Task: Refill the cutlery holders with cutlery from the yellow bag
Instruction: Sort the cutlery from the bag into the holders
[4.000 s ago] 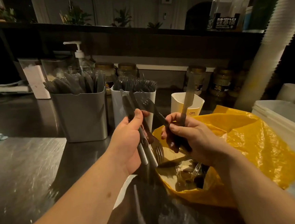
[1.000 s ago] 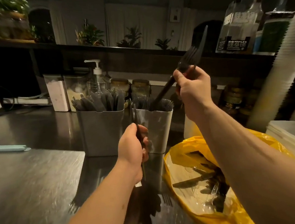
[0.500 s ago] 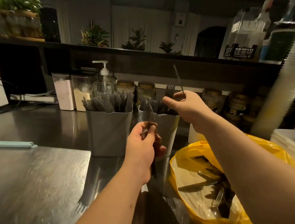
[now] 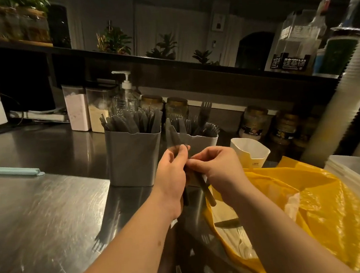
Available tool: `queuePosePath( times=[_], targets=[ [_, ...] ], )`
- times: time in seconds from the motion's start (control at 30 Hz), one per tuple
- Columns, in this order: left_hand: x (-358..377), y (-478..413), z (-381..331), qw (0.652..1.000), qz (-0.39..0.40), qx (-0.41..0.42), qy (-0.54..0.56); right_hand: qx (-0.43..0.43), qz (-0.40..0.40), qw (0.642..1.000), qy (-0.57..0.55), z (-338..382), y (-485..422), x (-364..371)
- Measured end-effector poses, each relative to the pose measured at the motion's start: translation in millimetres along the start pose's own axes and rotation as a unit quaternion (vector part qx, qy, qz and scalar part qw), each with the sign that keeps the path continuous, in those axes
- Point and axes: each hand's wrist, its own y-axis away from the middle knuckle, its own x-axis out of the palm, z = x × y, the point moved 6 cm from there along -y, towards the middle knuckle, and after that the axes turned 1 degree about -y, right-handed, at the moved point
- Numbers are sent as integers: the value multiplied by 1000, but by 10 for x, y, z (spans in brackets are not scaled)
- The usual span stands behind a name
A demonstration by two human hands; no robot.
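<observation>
Two grey cutlery holders stand at the middle of the steel counter: the left holder [image 4: 133, 160] is packed with dark knives, the right holder [image 4: 199, 142] holds dark forks. My left hand [image 4: 173, 180] grips a few dark plastic knives [image 4: 174, 136], blades up, just in front of the right holder. My right hand [image 4: 217, 165] meets it and pinches one of those pieces by its handle [image 4: 207, 192]. The open yellow bag [image 4: 312, 212] lies at the lower right with more cutlery inside.
A white-and-yellow paper cup [image 4: 250, 154] stands right of the holders. Jars, a pump bottle [image 4: 125, 95] and canisters line the back. A tall stack of cups [image 4: 345, 91] and white lids [image 4: 356, 171] are at the right. A pale blue strip [image 4: 12, 171] lies on the left.
My right hand has left the forks in the right holder and come down to my left hand, where it now pinches one of the knives held there.
</observation>
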Motion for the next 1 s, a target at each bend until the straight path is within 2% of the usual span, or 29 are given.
queuePosePath(
  times=[0.13, 0.17, 0.27, 0.3, 0.43, 0.5, 0.57, 0.63, 0.7, 0.73, 0.8, 0.87, 0.93, 1.0],
  targets=[
    [-9, -26, 44, 999, 8, -6, -37, -54, 24, 978, 200, 133, -86, -24],
    [-4, -27, 40, 999, 13, -6, -34, -49, 44, 977, 200, 162, -109, -47],
    [1, -35, 39, 999, 25, 9, -30, -13, 98, 994, 35, 241, -156, -124],
    [14, -34, 49, 998, 33, 16, -41, -19, 98, 995, 30, 275, -174, -130],
    [122, -22, 64, 994, 86, 16, -71, -57, 107, 980, 159, 388, -257, 23],
    [101, -46, 9, 987, 68, 54, -136, -66, 108, 971, 201, 483, -270, 76],
    [8, -133, -67, 964, 16, 122, -234, -87, 122, 955, 254, 586, -260, 144],
    [-117, -165, -79, 921, -34, 191, -338, -124, 123, 932, 318, 683, -254, 250],
    [-170, -182, -151, 888, -56, 246, -384, -144, 107, 926, 333, 769, -269, 319],
    [-184, -165, -201, 883, -65, 272, -377, -135, 100, 935, 313, 808, -305, 320],
    [-259, -166, -260, 909, -74, 276, -303, -104, 75, 966, 223, 941, -408, 257],
    [-396, -147, -316, 918, -138, 287, -237, -122, 22, 987, 100, 1199, -515, 104],
    [-555, -111, -349, 920, -222, 281, -157, -180, -43, 983, -14, 1492, -596, -47],
    [-681, -90, -367, 914, -296, 261, -93, -217, -78, 970, -73, 1629, -686, -70]
  ],
)
